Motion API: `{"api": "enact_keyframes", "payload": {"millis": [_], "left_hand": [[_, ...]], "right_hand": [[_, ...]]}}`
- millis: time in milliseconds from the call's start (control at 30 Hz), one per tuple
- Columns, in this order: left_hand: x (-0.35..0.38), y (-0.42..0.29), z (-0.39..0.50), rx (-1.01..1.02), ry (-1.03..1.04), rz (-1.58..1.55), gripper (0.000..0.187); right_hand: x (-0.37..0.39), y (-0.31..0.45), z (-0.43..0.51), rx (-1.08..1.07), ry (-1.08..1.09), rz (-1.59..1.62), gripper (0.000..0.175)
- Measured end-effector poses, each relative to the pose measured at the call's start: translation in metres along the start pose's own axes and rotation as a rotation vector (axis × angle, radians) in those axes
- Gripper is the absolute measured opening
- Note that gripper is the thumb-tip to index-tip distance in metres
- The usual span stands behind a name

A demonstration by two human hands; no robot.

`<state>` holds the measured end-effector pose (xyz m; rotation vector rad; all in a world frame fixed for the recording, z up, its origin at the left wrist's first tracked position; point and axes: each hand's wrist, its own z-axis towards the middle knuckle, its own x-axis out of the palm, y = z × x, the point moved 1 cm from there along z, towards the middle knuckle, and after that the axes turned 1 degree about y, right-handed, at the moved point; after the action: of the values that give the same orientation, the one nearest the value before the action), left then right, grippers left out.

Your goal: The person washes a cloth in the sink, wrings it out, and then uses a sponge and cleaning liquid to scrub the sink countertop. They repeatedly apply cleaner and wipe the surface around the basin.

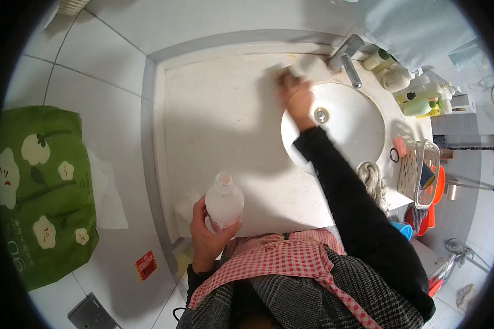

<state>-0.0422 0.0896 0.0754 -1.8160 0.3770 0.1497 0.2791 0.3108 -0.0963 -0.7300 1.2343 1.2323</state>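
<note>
My left hand (pixel 212 238) grips an uncapped translucent plastic bottle (pixel 223 201) with reddish printing near its base, upright over the front of the white countertop (pixel 214 123). My right hand (pixel 298 96) reaches far across, beside the back left rim of the round white washbasin (pixel 350 119). Motion blurs its fingers. A dark patch and a pale smear show around the fingertips, but whether they hold something is unclear. Right of that hand, the chrome faucet (pixel 346 57) rises behind the basin, whose metal drain (pixel 321 115) is visible.
Several toiletry bottles (pixel 397 78) line the counter's right back. A grey mop-like cloth (pixel 371 181) lies at the front right, partly behind my arm. A perforated white basket (pixel 422 177) stands further right. On the left wall hang a green tissue pack (pixel 53 185) and a white tissue (pixel 107 201).
</note>
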Motion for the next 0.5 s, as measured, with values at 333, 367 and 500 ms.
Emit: {"api": "enact_keyframes", "payload": {"millis": [333, 367, 500], "left_hand": [[0.01, -0.004, -0.002, -0.048, -0.008, 0.003, 0.083], [0.009, -0.006, -0.001, -0.045, -0.002, 0.0, 0.083], [0.015, -0.007, -0.002, -0.034, -0.001, -0.029, 0.083]], "right_hand": [[-0.029, -0.022, 0.019, -0.09, -0.071, 0.116, 0.037], [-0.035, -0.037, 0.032, -0.037, -0.138, 0.061, 0.037], [-0.002, 0.052, -0.05, -0.287, -0.106, 0.064, 0.03]]}}
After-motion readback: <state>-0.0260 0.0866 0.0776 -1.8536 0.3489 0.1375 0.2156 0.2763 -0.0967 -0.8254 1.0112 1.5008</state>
